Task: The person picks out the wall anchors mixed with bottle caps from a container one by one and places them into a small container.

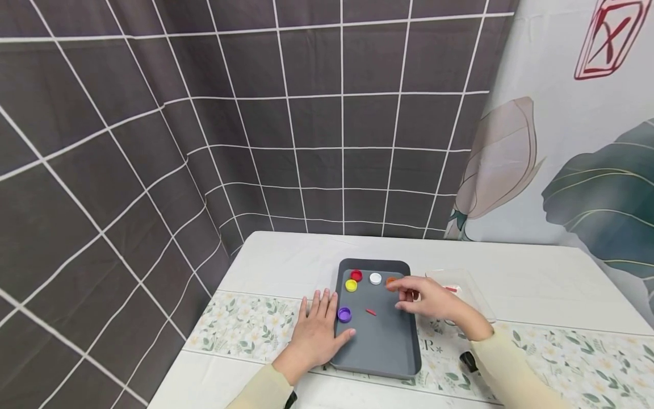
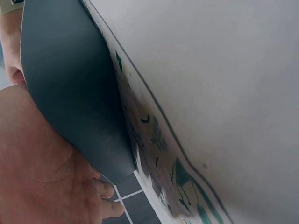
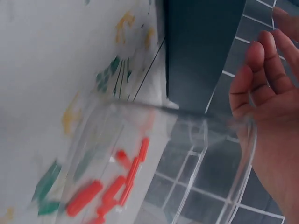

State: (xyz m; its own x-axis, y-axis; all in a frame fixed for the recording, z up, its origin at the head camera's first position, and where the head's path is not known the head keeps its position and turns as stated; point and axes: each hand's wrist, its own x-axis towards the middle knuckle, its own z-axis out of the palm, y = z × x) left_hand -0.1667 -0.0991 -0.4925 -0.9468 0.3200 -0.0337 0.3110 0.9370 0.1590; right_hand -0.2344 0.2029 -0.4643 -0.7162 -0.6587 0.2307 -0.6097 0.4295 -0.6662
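My left hand point(image 1: 318, 330) lies with spread, straight fingers over the left edge of a grey tray point(image 1: 380, 346). Over the tray's right side hovers my right hand point(image 1: 426, 296), fingers loosely bent, index fingertip right by an orange cap point(image 1: 391, 280), which the hand partly covers. The right wrist view shows bent fingers point(image 3: 254, 58) with nothing seen between them. A red cap point(image 1: 356, 275), a yellow cap point(image 1: 351, 285) and a white cap point(image 1: 375, 278) sit at the tray's far end. Nearer lie a purple cap point(image 1: 344, 314) and a small red stick point(image 1: 370, 312).
Right of the tray stands a clear plastic box point(image 1: 477, 289), partly behind my right forearm. Several red sticks point(image 3: 84, 198) lie inside it. A white tablecloth point(image 1: 286, 255) with a floral band covers the table. A dark gridded curtain point(image 1: 317, 125) hangs behind.
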